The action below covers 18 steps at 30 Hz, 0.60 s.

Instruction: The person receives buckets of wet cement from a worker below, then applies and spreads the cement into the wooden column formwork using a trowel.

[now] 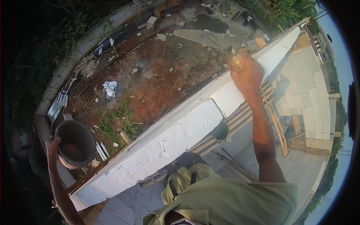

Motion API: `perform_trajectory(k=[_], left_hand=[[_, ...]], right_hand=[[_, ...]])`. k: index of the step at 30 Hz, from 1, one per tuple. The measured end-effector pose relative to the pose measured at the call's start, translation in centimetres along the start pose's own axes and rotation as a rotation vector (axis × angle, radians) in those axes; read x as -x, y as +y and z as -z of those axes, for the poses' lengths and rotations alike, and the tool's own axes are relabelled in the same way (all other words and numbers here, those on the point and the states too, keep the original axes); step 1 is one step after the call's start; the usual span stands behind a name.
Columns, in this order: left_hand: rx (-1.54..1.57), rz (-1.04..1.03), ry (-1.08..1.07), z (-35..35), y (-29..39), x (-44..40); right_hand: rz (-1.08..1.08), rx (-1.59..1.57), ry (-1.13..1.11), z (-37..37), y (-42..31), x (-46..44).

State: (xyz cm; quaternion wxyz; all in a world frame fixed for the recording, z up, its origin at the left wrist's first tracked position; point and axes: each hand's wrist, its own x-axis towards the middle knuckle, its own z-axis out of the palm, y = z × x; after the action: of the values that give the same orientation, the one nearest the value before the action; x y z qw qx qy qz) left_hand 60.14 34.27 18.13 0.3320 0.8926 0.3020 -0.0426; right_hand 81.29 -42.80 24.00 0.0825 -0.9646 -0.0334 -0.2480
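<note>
Shirt of faded olive-green cloth (240, 202) at the near edge, leaning over a long wall of rough white blocks (157, 146), probably for reach across its narrow top. Left hand (53, 144) closed on the rim of a round, dark bucket (77, 144), out past the wall's outer face; mouth turned toward the view, perhaps for easy access. Cannot tell whether hanging from that grip alone or resting on something hidden; contents too dark to make out. Right hand (247, 71) curled tight around a small yellowish-brown object (235, 62), perhaps a wooden handle, over the wall's farther stretch; whole fist around it, likely for firm control. On the inner side, lower down, small grey-green round container (220, 131) beside light-brown round poles (240, 114), seemingly handy there. Beyond, pale block walls (315, 93) with light timber planks (318, 146) against them, presumably as bracing. Far below on the outer side, bare reddish-brown ground (150, 97) with a crumpled white plastic-like sheet (110, 89), well apart from both hands.
</note>
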Motion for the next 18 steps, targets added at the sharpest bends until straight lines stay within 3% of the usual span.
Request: perform_trajectory(k=[1, 3, 5, 6, 7, 8, 9, 11, 14, 16, 18], left_hand=[[0.127, -0.099, -0.035, -2.5, 2.3, 0.1], [-0.092, 0.108, -0.139, -6.1, 8.3, -1.7], [-0.014, 0.016, -0.179, -9.8, 11.3, -4.5], [-0.044, -0.018, -0.126, -11.5, 11.8, -7.7], [-0.008, -0.097, 0.011, -13.5, 17.2, -7.3], [0.134, -0.137, 0.054, -15.5, 17.5, -11.6], [0.541, -0.177, 0.036, -19.2, 26.0, -11.6], [0.813, -0.209, -0.340, -22.4, 32.4, -13.1], [0.792, -0.145, -0.470, -23.9, 39.3, -9.8], [0.555, -0.392, -0.615, -23.6, 40.6, -8.2], [0.470, -0.389, -0.557, -23.0, 39.6, -6.8]], right_hand=[[0.015, -0.009, 0.001, -0.2, 0.3, 0.0], [0.027, -0.008, 0.009, -0.6, 0.7, 0.1], [0.042, -0.004, 0.022, -0.8, 0.9, 0.1], [0.041, -0.011, 0.023, -0.7, 0.9, 0.1], [0.040, -0.019, 0.025, -0.8, 0.9, 0.0], [0.038, -0.021, 0.029, -0.7, 0.9, -0.1], [0.017, -0.016, 0.015, -0.5, 0.7, 0.0], [0.000, -0.012, 0.004, -0.5, 0.5, 0.1], [0.037, -0.051, 0.067, -0.7, 0.7, 0.1], [0.032, -0.036, 0.048, -0.6, 0.8, 0.1], [0.026, -0.033, 0.036, -0.5, 0.7, 0.0]])
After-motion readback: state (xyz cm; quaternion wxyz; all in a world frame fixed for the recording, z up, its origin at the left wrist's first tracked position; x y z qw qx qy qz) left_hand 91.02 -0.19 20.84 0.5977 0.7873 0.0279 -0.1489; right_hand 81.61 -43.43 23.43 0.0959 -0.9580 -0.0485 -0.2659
